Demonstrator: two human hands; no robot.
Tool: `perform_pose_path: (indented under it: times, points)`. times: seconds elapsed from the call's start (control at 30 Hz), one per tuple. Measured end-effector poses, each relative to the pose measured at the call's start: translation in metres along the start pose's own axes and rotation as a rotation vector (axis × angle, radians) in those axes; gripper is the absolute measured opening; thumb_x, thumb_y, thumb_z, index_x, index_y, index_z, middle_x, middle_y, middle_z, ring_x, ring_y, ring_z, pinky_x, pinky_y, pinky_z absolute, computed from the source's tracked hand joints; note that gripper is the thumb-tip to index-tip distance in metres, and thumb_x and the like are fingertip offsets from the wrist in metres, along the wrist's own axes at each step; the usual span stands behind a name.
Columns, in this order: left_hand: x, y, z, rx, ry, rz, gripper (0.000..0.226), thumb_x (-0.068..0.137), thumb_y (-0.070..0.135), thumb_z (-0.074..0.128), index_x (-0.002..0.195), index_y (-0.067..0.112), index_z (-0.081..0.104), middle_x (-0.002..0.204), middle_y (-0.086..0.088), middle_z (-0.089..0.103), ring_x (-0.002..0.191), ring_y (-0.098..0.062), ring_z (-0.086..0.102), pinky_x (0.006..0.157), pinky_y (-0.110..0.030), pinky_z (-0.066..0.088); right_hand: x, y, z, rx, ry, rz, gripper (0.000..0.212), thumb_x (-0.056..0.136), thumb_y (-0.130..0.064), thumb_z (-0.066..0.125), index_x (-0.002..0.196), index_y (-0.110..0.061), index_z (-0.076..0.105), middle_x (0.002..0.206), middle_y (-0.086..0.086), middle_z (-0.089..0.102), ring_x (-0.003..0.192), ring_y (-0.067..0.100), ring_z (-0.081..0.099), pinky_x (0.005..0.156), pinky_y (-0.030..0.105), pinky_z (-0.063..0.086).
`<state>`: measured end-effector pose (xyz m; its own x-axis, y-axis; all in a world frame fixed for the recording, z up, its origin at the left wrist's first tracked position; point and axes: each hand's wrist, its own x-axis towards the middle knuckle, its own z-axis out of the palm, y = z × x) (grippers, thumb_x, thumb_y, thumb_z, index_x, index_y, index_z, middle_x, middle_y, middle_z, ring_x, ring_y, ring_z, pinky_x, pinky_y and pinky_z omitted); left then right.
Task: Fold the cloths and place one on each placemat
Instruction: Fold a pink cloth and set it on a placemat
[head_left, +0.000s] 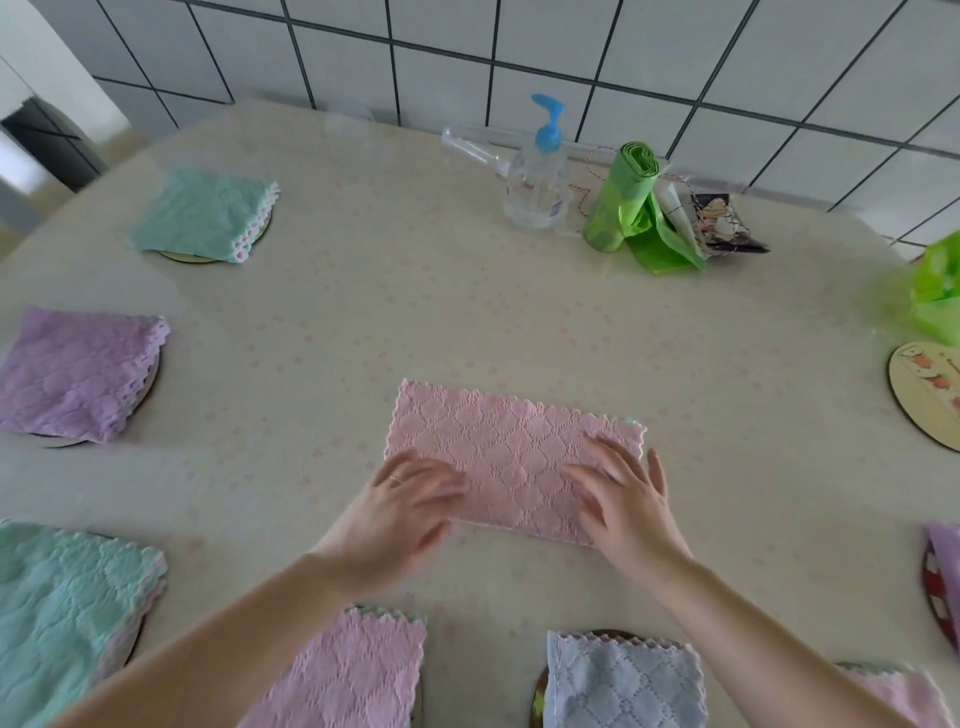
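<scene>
A: Now, the table (467, 322) is filling up. Folded cloths are already lying on the mats to your left and along the near edge, and only the bare placemat (930, 395) at the far right looks uncovered.

B: And you are working the pink cloth (498, 447), lying as a long rectangle in the middle of the table.

A: Yes. It is probably needing one more fold. If you are pulling one end over crooked, the scalloped edges are likely ending up uneven.

B: Your left hand (400, 514) is lying flat, fingers spread, gripping nothing; your right hand (628, 499) is pressing down open too.

A: Carrying it rightward, you are risking brushing the green bag roll (623, 202) or the pump bottle (537, 176) if you are swinging wide.
</scene>
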<state>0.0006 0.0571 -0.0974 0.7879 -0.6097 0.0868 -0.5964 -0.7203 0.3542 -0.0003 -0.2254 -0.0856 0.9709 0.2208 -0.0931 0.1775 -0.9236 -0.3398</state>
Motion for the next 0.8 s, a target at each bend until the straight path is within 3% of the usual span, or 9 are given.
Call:
perform_pose_path:
  times: [0.17, 0.3, 0.47, 0.67, 0.8]
  points:
    - [0.023, 0.038, 0.02, -0.09, -0.068, 0.039, 0.018, 0.077, 0.026, 0.071, 0.094, 0.031, 0.069, 0.094, 0.017, 0.064, 0.089, -0.008, 0.061, 0.083, -0.031, 0.051, 0.058, -0.035, -0.007, -0.003, -0.116, -0.043, 0.033, 0.091, -0.024, 0.05, 0.122, -0.031, 0.058, 0.149, -0.01, 0.033, 0.14, 0.012, 0.021, 0.114, 0.054, -0.002]
    - [0.029, 0.042, 0.028, -0.102, -0.043, -0.003, 0.022, 0.069, 0.017, 0.073, 0.086, 0.031, 0.068, 0.086, 0.015, 0.063, 0.08, -0.01, 0.061, 0.073, -0.029, 0.052, 0.084, -0.046, -0.009, -0.052, -0.228, -0.018, 0.028, 0.093, -0.025, 0.044, 0.117, -0.029, 0.059, 0.139, -0.01, 0.043, 0.134, 0.014, 0.03, 0.113, 0.056, -0.004]
    - [0.031, 0.033, 0.02, -0.017, -0.088, 0.049, 0.024, 0.065, 0.016, 0.075, 0.081, 0.031, 0.067, 0.084, 0.016, 0.065, 0.08, -0.008, 0.061, 0.074, -0.027, 0.051, 0.087, -0.041, -0.013, -0.157, -0.262, -0.069, 0.029, 0.094, -0.024, 0.044, 0.119, -0.028, 0.058, 0.126, -0.004, 0.048, 0.129, 0.018, 0.033, 0.114, 0.054, -0.003]
    - [0.027, -0.024, -0.013, 0.149, -0.164, 0.026, 0.029, 0.062, 0.014, 0.08, 0.081, 0.032, 0.066, 0.08, 0.017, 0.065, 0.082, -0.012, 0.062, 0.088, -0.027, 0.041, 0.062, -0.029, -0.014, -0.208, -0.257, -0.112, 0.033, 0.094, -0.027, 0.043, 0.122, -0.038, 0.056, 0.117, -0.004, 0.054, 0.12, 0.021, 0.041, 0.114, 0.046, 0.009]
    - [0.039, -0.045, -0.034, 0.299, -0.205, 0.066, 0.041, 0.051, 0.002, 0.078, 0.073, 0.032, 0.061, 0.074, 0.017, 0.059, 0.07, -0.016, 0.06, 0.076, -0.028, 0.031, 0.041, -0.033, -0.01, -0.166, -0.248, -0.206, 0.033, 0.092, -0.029, 0.048, 0.123, -0.037, 0.056, 0.11, -0.003, 0.061, 0.11, 0.022, 0.049, 0.106, 0.038, 0.025]
